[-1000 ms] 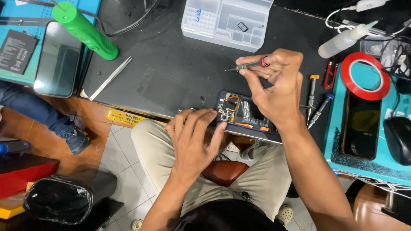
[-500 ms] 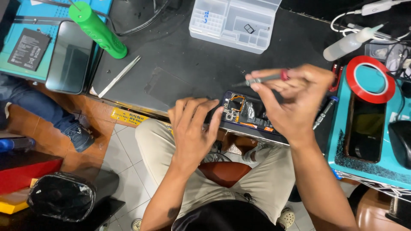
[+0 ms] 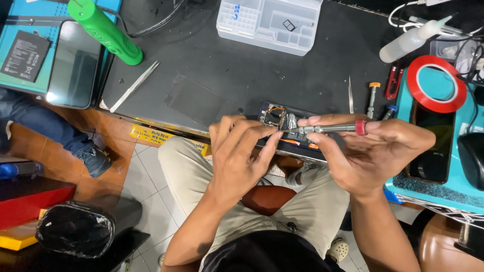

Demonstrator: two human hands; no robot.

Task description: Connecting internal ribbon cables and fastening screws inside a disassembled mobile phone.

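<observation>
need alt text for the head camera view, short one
Seen from above, a seated person's left hand steadies an opened phone at the edge of a dark work mat, while the right hand holds a small screwdriver to it. Tweezers, a clear parts box and a red tape roll lie around.

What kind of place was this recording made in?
Most likely a phone repair bench: an opened dark phone with bare circuitry lies at the edge of a black work mat, by a clear plastic compartment parts box and thin metal tweezers.
</observation>
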